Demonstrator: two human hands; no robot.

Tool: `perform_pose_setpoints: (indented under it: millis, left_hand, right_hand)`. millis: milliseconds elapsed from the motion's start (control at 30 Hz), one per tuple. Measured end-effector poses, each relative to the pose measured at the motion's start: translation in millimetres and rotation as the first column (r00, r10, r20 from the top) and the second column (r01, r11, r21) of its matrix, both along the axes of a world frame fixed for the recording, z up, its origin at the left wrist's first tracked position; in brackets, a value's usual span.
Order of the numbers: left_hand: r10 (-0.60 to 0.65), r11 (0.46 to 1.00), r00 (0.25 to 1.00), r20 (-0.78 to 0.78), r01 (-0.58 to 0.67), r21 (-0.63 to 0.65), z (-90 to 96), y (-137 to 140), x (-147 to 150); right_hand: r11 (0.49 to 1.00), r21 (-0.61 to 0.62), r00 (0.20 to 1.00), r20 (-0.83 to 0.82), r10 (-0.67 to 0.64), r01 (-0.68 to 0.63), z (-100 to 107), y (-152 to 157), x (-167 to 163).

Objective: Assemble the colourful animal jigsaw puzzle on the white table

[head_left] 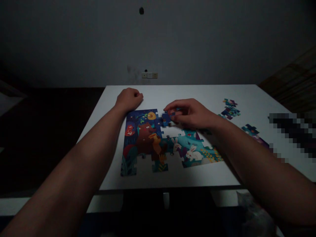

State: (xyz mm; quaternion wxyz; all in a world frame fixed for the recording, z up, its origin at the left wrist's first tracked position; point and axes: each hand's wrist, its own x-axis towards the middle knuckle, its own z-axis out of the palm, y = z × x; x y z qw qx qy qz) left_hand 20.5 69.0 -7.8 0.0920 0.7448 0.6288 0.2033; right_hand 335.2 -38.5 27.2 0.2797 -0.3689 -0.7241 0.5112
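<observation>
A partly joined jigsaw puzzle [145,131] with a bear, a squirrel and white rabbits lies on the white table [108,177]. Gaps show along its lower edge and in its upper middle. My right hand [190,113] pinches a dark blue puzzle piece [167,119] at the upper gap, beside the joined part; whether it is locked in I cannot tell. Curled into a loose fist, my left hand [129,98] rests on the table just above the puzzle's upper left corner. Nothing shows in its fingers.
Loose puzzle pieces [230,112] lie at the table's right rear, with more pieces [254,133] nearer on the right. A dark blurred patch [293,131] covers the right edge. Behind the table stands a grey wall with sockets [149,75]. A clear plastic bag [256,214] hangs below, front right.
</observation>
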Motion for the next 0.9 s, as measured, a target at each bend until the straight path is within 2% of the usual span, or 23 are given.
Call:
perform_pose_setpoints:
  millis: [100,200,533,733,900]
  left_hand:
    - [0.003,1.000,1.000,-0.005,-0.003,0.000,0.2,0,0]
    - [0.009,1.000,1.000,-0.014,-0.009,-0.012,2.1,-1,1]
    - [0.031,0.999,0.999,-0.013,-0.031,-0.034,5.8,-3,3]
    - [0.024,0.998,1.000,-0.007,-0.024,-0.049,7.9,-5,4]
    - [0.030,0.998,0.999,-0.025,-0.031,-0.059,10.0,-6,5]
  right_hand:
    - [0.988,-0.088,0.991,0.043,0.130,-0.126,3,-3,4]
    - [0.981,-0.091,0.974,0.129,0.184,-0.173,0,-4,2]
    - [0.975,0.092,0.937,0.306,0.167,-0.204,-4,-5,1]
    - [0.893,0.318,0.888,0.431,0.161,-0.317,-2,-4,0]
    - [0.860,0.358,0.874,0.453,0.179,-0.362,-4,-4,2]
